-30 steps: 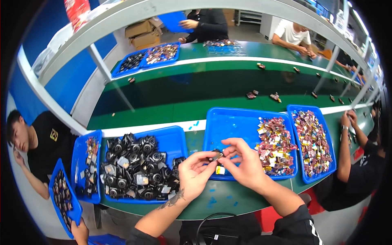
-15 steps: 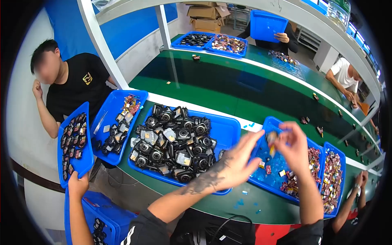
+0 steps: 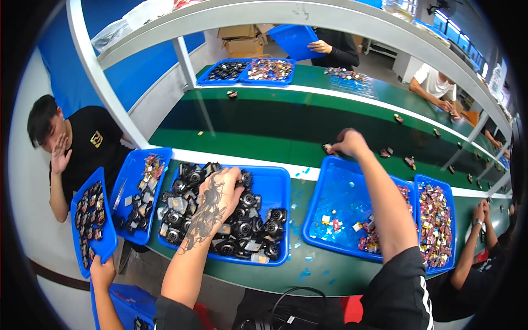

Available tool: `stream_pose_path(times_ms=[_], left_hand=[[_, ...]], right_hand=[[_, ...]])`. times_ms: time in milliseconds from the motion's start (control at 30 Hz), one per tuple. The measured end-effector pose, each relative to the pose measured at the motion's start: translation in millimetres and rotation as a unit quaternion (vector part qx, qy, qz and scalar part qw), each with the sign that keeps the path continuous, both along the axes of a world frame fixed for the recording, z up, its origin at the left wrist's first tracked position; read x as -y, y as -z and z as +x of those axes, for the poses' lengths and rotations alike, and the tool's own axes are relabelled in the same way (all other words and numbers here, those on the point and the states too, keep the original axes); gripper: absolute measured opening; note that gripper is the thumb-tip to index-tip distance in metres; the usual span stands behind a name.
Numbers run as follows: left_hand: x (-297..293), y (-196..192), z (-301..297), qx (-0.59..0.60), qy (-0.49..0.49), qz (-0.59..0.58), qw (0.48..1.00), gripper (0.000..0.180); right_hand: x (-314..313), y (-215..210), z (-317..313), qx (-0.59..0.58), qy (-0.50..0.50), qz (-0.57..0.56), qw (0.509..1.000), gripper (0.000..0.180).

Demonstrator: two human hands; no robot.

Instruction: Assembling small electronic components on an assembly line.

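Note:
My left hand (image 3: 219,190) is over a blue tray (image 3: 283,190) heaped with black watch-like housings (image 3: 226,247). Its fingers curl down into the heap, and the tips are hidden. Whatever they grasp cannot be made out. At the near edge of the green conveyor belt (image 3: 275,132), my right hand (image 3: 352,144) pinches a small electronic part (image 3: 329,149), dark reddish with a pale patch. My right forearm crosses a second blue tray (image 3: 316,234), which holds similar small parts (image 3: 369,242) and blue film scraps.
To the right stands a blue tray of small parts (image 3: 437,225). At left, another person's hand (image 3: 103,272) holds a tilted tray (image 3: 110,242) beside a mixed tray (image 3: 144,239). A grey frame beam (image 3: 297,14) spans above. Several people sit around the belt, which carries scattered parts (image 3: 386,152).
My left hand has moved left from between the trays onto the black housings. My right hand has gone up and left, from above the parts tray to the belt's edge. The view has shifted.

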State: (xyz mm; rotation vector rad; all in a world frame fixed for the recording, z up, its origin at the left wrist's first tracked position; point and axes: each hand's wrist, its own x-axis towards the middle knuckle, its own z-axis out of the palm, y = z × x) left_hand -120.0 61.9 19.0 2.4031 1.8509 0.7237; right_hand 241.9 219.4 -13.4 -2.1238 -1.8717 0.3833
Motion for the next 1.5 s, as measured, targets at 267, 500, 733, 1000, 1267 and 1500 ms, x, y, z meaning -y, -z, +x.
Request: stream_pose_path(times_ms=[267, 500, 733, 1000, 1267, 1500], left_hand=[[31.2, -13.9, 80.7, 0.231, 0.182, 0.138, 0.946, 0.026], [37.1, -9.6, 119.8, 0.663, 0.282, -0.237, 0.652, 0.058], [31.4, 15.3, 114.8, 0.678, 0.178, -0.304, 0.645, 0.028], [33.1, 13.0, 110.4, 0.717, 0.129, -0.339, 0.596, 0.018], [47.2, 22.8, 115.8, 0.441, 0.227, -0.198, 0.846, 0.028], [51.9, 21.2, 118.4, 0.436, 0.263, -0.162, 0.845, 0.015]], right_hand=[[159.9, -66.5, -89.2, -0.485, -0.265, -0.142, 0.822, 0.027], [187.6, -68.3, -61.2, -0.432, -0.137, -0.005, 0.891, 0.023], [197.6, -37.8, -43.1, -0.076, -0.129, 0.163, 0.975, 0.019], [206.3, -12.3, -38.8, -0.061, -0.139, 0.054, 0.987, 0.015], [234.6, -28.6, -48.7, -0.507, -0.063, 0.074, 0.856, 0.010], [243.0, -26.4, -50.2, -0.565, -0.089, 0.036, 0.819, 0.009]])
